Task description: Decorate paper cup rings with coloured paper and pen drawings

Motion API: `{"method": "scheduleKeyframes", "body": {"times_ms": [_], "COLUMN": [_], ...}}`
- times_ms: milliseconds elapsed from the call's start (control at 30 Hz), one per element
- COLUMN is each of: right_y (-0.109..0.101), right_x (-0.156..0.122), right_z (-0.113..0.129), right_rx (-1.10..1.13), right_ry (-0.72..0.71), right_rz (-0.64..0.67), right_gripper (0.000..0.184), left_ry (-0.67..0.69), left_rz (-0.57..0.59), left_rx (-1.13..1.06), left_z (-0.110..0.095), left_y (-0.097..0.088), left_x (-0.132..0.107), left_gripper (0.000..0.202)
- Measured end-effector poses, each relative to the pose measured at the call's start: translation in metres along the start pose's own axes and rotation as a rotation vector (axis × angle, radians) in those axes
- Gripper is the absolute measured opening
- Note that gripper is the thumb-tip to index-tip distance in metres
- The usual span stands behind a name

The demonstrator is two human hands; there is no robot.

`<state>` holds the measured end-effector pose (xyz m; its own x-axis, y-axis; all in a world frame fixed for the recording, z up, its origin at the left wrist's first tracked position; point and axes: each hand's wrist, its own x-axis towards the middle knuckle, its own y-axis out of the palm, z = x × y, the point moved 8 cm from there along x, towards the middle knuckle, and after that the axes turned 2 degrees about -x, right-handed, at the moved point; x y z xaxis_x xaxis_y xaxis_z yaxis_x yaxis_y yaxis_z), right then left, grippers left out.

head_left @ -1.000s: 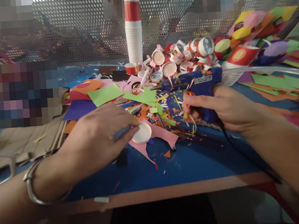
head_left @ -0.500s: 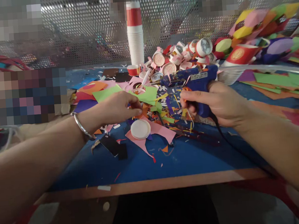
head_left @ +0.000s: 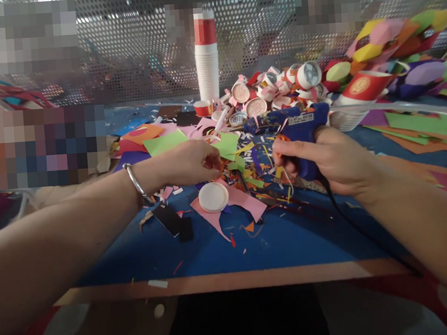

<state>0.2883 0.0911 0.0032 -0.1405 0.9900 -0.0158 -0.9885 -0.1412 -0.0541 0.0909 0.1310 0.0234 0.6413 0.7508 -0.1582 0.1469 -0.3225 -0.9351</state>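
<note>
The right hand (head_left: 333, 160) is wrapped around the grip of a blue plastic glue gun (head_left: 299, 124) with an orange trigger, held above the scraps. A long translucent rod (head_left: 399, 106) sticks out from its rear, crossing in front of a tilted red-and-white paper cup (head_left: 365, 88), and a thin black cable (head_left: 345, 217) trails to the table edge. The left hand (head_left: 198, 161) hovers with fingers curled inward; whether they pinch anything I cannot tell. Just below its fingertips, a flat round white disc (head_left: 213, 197) lies on a cut piece of pink paper (head_left: 245, 201). Loose multicoloured paper snippets (head_left: 254, 173) crowd the space between the hands, and bright green paper sheets (head_left: 166, 142) lie beyond the left one. Farther back, a jumbled heap of red-and-white cup pieces (head_left: 279, 89) sits beside a tall upright stack of paper cups (head_left: 207, 71), before a perforated grey screen (head_left: 133, 77)
</note>
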Motion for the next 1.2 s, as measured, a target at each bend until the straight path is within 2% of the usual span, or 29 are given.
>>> {"method": "scheduleKeyframes", "body": {"times_ms": [133, 267, 433, 567, 700, 800, 900, 967, 1067, 1133, 1200], "right_y": [0.0, 0.0, 0.0, -0.001, 0.0, 0.0, 0.001, 0.001, 0.004, 0.005, 0.005], "right_x": [0.0, -0.001, -0.002, -0.003, -0.003, -0.003, -0.003, -0.004, -0.006, -0.007, -0.008], "right_z": [-0.002, 0.0, 0.002, 0.003, 0.004, 0.003, 0.001, 0.002, 0.004, 0.005, 0.006], "right_rx": [0.009, -0.003, -0.017, -0.003, -0.013, -0.033, -0.053, -0.068, -0.082, -0.089, -0.105], "right_ry": [0.034, 0.007, -0.001, 0.004, -0.019, -0.035, -0.031, -0.036, -0.036, -0.029, -0.03], "right_rz": [-0.012, -0.001, -0.014, -0.036, -0.023, -0.005, 0.02, 0.029, 0.049, 0.055, 0.055], "right_gripper": [0.02, 0.02, 0.021, 0.02, 0.019, 0.018, 0.019, 0.02, 0.02, 0.021, 0.021], "left_ry": [0.021, 0.042, -0.018, -0.144, -0.329, -0.435, -0.518, -0.536, -0.524, -0.487, -0.495], "left_rz": [0.014, 0.032, -0.016, -0.107, -0.215, -0.334, -0.408, -0.427, -0.523, -0.541, -0.491], "left_rx": [0.003, 0.0, -0.044, -0.41, -0.756, -0.989, -1.145, -1.169, -1.286, -1.323, -1.355], "left_z": [-0.004, -0.007, 0.001, 0.026, 0.054, 0.064, 0.06, 0.053, 0.045, 0.037, 0.029], "left_y": [0.002, 0.004, -0.005, -0.007, 0.007, 0.016, 0.023, 0.026, 0.032, 0.04, 0.053], "left_x": [0.001, 0.002, -0.006, -0.026, -0.057, -0.085, -0.111, -0.124, -0.138, -0.144, -0.15], "left_gripper": [0.023, 0.019, 0.02, 0.014, 0.018, 0.025, 0.026, 0.02, 0.018, 0.015, 0.01]}}
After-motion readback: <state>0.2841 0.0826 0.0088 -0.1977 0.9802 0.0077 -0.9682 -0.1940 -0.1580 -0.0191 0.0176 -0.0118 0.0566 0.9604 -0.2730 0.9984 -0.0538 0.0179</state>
